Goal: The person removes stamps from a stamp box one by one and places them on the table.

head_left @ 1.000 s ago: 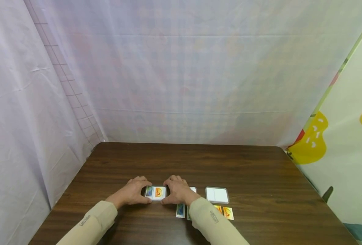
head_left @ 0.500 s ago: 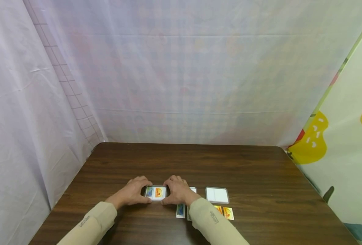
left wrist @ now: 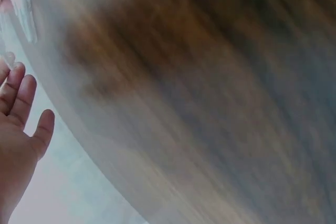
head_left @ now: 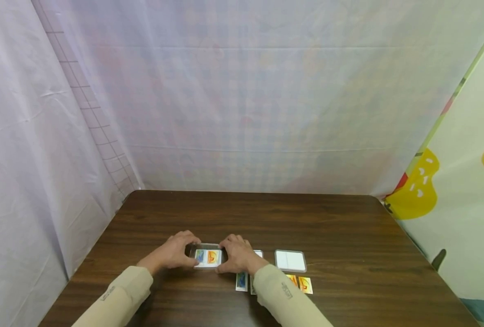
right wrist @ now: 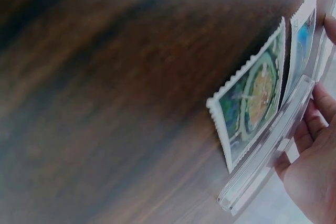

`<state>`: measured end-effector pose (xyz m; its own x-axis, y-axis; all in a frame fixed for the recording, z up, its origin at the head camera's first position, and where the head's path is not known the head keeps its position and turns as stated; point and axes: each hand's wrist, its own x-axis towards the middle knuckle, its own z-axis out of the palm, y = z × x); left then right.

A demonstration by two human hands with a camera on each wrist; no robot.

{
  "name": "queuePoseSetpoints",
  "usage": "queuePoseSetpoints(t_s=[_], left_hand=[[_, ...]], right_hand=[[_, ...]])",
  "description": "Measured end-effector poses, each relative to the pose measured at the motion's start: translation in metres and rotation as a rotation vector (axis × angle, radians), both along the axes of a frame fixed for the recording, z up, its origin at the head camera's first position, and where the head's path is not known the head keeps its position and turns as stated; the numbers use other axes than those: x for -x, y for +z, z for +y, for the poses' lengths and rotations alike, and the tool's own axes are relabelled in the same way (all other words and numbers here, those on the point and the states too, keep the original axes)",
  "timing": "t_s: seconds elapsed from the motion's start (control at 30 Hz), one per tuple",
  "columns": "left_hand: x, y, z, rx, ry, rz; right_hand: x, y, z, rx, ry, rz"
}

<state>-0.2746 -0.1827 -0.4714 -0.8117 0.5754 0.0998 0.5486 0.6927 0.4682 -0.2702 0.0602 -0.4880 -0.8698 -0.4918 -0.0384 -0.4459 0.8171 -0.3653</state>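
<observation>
A small clear plastic stamp case [head_left: 202, 265] lies on the table between both hands, with a blue-green stamp [head_left: 200, 255] and an orange-yellow stamp [head_left: 212, 257] side by side on its white insert. My left hand [head_left: 175, 251] pinches a clear lid [head_left: 209, 245] by its left end, thumb near and fingers far. The lid's rim shows beyond the insert's far and left sides. My right hand [head_left: 236, 254] holds the case's right end between thumb and fingers. In the left wrist view the left hand [left wrist: 18, 114] is only partly shown.
Another white-insert case [head_left: 258, 252] is mostly hidden behind the right hand. A further clear case [head_left: 290, 260] lies to the right. Loose stamps [head_left: 242, 281] sit nearer me, partly under the right sleeve, with orange-yellow ones [head_left: 305, 284] to its right. White curtains hang around the brown table [head_left: 266, 218].
My left hand has shifted slightly left and away from me, and the clear lid's rim now stands out past the insert. The right hand has stayed in place.
</observation>
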Motion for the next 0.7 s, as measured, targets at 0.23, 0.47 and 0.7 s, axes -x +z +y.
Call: queuePoseSetpoints(t_s=[0.23, 0.47, 0.7], left_hand=[[0.002, 0.003, -0.008, -0.028, 0.045, 0.02], [0.004, 0.002, -0.019, -0.066, 0.032, 0.097], [0.003, 0.004, -0.031, -0.064, 0.037, 0.101]], right_hand=[[-0.001, 0.001, 0.002, 0.005, 0.01, 0.003], [-0.001, -0.001, 0.003, 0.0, 0.011, 0.009], [-0.002, 0.0, 0.003, -0.013, 0.023, 0.021]])
